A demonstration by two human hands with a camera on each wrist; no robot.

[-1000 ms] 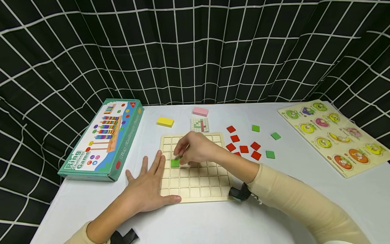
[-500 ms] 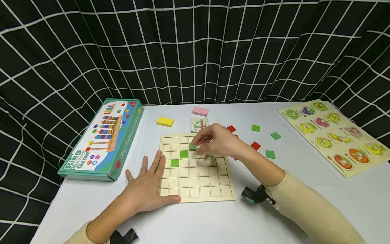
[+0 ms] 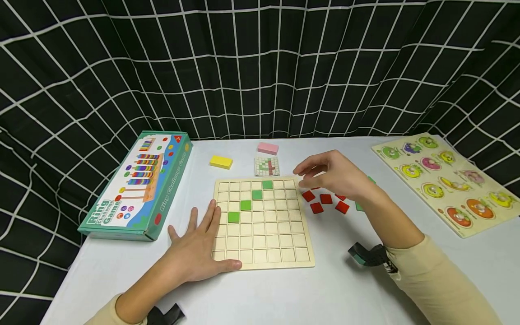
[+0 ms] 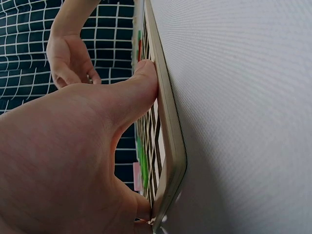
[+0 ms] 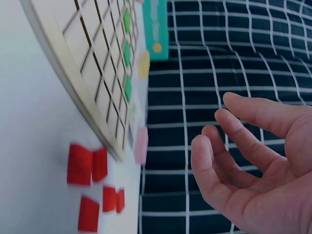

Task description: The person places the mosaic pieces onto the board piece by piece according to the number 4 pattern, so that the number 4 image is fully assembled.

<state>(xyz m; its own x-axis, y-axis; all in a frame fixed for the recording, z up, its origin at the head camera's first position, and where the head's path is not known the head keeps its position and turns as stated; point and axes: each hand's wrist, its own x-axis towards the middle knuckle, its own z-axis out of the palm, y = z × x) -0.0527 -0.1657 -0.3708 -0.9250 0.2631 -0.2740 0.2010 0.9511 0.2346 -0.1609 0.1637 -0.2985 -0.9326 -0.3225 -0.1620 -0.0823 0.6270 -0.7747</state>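
A pale wooden grid board (image 3: 264, 241) lies in the middle of the table, with several green square tiles (image 3: 245, 205) in its cells along a diagonal. My left hand (image 3: 197, 253) rests spread at the board's left side, its thumb on the front edge near the corner; the left wrist view shows that thumb (image 4: 144, 80) pressing on the frame. Over the loose red tiles (image 3: 326, 198), right of the board, hovers my right hand (image 3: 335, 176). In the right wrist view its fingers (image 5: 202, 153) are loosely bent and apart, holding nothing. It partly hides the loose tiles.
Behind the board lie a small pattern card (image 3: 266, 166), a yellow block (image 3: 221, 162) and a pink block (image 3: 268, 148). A ring game box (image 3: 138, 185) stands at left, a fruit puzzle board (image 3: 451, 180) at right. Loose green tiles (image 3: 359, 206) show past the right hand.
My right hand has moved off the board to the right, over the red tiles. The diagonal of green tiles is now fully uncovered. My left hand has stayed put.
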